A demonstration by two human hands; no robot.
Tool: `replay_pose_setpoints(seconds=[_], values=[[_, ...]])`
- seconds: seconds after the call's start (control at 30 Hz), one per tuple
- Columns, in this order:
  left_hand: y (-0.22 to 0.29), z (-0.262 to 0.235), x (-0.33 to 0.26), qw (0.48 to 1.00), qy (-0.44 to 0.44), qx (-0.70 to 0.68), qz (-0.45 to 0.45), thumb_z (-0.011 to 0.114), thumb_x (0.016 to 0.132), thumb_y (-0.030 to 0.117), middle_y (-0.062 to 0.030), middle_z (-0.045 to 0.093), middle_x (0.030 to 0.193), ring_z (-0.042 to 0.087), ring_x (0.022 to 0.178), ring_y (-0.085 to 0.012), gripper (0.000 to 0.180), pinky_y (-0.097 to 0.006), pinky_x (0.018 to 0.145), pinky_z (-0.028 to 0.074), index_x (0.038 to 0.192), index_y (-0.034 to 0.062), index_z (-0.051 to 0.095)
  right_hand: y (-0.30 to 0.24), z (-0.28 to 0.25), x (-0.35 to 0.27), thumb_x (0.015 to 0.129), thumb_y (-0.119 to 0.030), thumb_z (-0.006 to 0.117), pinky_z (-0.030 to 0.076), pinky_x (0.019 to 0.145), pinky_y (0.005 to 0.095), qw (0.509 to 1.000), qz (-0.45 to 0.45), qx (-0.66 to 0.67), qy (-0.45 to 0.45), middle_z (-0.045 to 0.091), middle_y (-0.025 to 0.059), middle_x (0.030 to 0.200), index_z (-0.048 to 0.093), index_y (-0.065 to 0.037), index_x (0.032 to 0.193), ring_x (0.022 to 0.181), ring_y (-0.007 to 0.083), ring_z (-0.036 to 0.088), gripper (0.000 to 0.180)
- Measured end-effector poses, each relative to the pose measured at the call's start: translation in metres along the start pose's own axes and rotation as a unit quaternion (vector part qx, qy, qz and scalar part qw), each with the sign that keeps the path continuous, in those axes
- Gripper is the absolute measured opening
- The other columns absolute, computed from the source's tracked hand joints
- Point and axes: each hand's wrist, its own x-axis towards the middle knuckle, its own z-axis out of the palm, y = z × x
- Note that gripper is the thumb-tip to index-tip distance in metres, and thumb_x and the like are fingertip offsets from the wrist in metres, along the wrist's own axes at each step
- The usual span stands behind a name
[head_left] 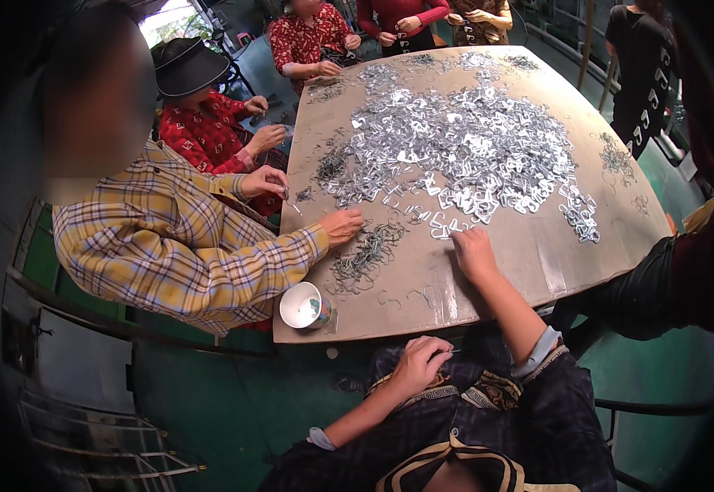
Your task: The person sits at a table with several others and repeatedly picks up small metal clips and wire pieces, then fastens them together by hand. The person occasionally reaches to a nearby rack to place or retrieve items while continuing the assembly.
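Right hand (473,250) is reaching onto the brown cardboard-covered table (537,254), fingers curled down, touching small shiny metal clips (443,225) at the edge of the big silvery pile (472,148). Left hand (422,361) is sitting near the lap, pinching a thin metal piece (447,353). A white paper cup (303,305) is standing at the table corner.

Cardboard-covered table (537,262) with heaped silver metal clips (472,148), wire springs (365,258), paper cup (303,305).

right hand (473,250) on metal clips (447,225) | left hand (419,365) fisted, lap
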Motion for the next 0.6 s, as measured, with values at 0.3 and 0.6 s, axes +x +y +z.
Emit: replay_pose_setpoints(seconds=[0.3, 0.6], values=[[0.014, -0.01, 0.011, 0.999, 0.039, 0.001, 0.033, 0.066, 0.083, 0.003, -0.0092, 0.069, 0.097, 0.064, 0.092, -0.0275, 0.009, -0.036, 0.085, 0.045, 0.09, 0.0018, 0.059, -0.068, -0.08, -0.074, 0.077, -0.01, 0.067, 0.051, 0.063, 0.0278, 0.864, 0.291, 0.374, -0.169, 0.069, 0.0092, 0.072, 0.07, 0.004, 0.087, 0.066, 0.01, 0.064, 0.017], [0.018, -0.012, 0.013, 0.996, 0.058, 0.04, 0.046, 0.069, 0.081, 0.005, -0.0098, 0.064, 0.085, 0.061, 0.082, -0.0301, 0.012, -0.038, 0.077, 0.044, 0.089, 0.0026, 0.061, -0.106, -0.111, -0.097, 0.077, -0.012, 0.07, 0.048, 0.057, 0.0244, 0.862, 0.311, 0.363, -0.169, 0.07, 0.0085, 0.074, 0.071, 0.001, 0.088, 0.064, 0.0085, 0.063, 0.017]])
